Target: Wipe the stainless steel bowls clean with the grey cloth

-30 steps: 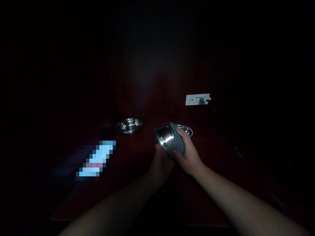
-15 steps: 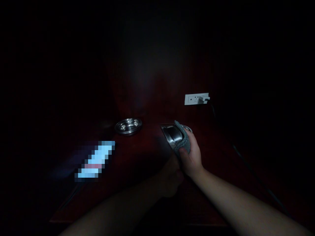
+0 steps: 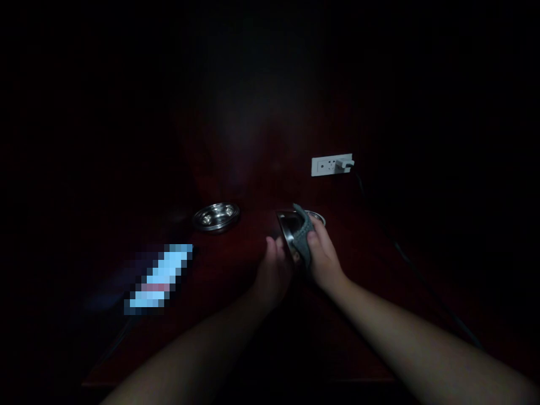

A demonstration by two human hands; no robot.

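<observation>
Right hand [image 3: 323, 259] on bowl [image 3: 287, 226], mouth leftward

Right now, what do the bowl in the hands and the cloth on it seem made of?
The bowl looks like polished steel: silvery, with bright glints on its curved wall. The cloth looks like soft grey fabric, perhaps microfibre: matt, finely textured, draped over the bowl's rim.

Dim home room: dark wooden table [image 3: 236, 264], wall socket [image 3: 331, 165].

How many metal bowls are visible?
3. One bowl on the table; a tilted bowl between left hand and right hand, under a cloth; a third bowl partly hidden behind. Darkness may hide more.
</observation>
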